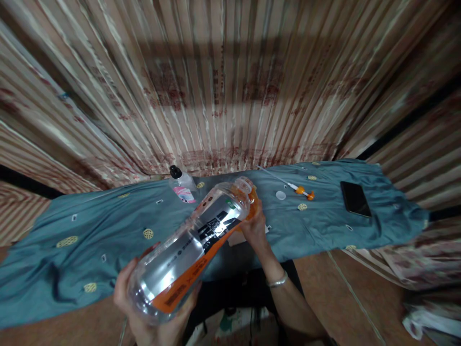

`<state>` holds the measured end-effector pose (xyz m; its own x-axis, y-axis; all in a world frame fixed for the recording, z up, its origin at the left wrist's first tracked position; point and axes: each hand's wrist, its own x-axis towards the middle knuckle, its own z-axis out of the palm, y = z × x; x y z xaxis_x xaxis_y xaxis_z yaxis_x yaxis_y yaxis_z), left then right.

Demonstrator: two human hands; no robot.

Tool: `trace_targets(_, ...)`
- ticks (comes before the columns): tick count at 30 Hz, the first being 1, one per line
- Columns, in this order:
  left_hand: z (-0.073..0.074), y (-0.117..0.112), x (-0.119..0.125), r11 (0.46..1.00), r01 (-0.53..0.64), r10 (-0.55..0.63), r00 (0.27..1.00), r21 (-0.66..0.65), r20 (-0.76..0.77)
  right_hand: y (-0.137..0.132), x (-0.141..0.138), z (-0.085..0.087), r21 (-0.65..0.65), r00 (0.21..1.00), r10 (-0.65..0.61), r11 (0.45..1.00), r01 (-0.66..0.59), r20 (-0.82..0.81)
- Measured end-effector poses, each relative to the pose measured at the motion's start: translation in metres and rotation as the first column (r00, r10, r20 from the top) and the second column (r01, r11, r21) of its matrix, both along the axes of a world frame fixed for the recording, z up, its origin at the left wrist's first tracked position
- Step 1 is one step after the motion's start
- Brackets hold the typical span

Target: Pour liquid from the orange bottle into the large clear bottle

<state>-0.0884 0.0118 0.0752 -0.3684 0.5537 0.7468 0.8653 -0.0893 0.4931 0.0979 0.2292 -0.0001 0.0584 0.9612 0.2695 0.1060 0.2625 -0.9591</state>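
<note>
My left hand is wrapped around the bottom of a large clear plastic bottle with an orange and black printed label. The bottle is tilted, its base toward me and its neck toward the upper right. My right hand, with a silver bracelet at the wrist, grips an orange bottle. The large bottle's neck is at the top of the orange bottle and partly hides it; whether liquid flows cannot be made out. On the cloth to the right lie a pump dispenser top with an orange head and a small white cap.
A clear pump bottle with a black top and pink label stands at the back of the teal patterned cloth. A black phone lies at the right. Striped curtains hang behind the narrow table.
</note>
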Motion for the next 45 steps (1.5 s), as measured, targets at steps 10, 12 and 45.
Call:
trace_targets(10,-0.008,-0.005,-0.006,1.000,-0.016,0.016,1.000,-0.004,0.014,-0.002,-0.001,0.007,-0.001,0.999,0.030,1.000,-0.030,-0.034)
trace_targets(12,-0.009,-0.005,-0.008,1.000,-0.013,0.013,1.000,-0.002,0.024,-0.003,-0.001,0.007,-0.007,0.999,0.039,0.999,-0.039,-0.027)
trace_targets(45,-0.004,0.013,0.009,0.988,-0.133,0.127,0.988,0.076,0.089,-0.003,0.004,0.002,0.040,1.000,0.008,0.999,-0.008,0.004)
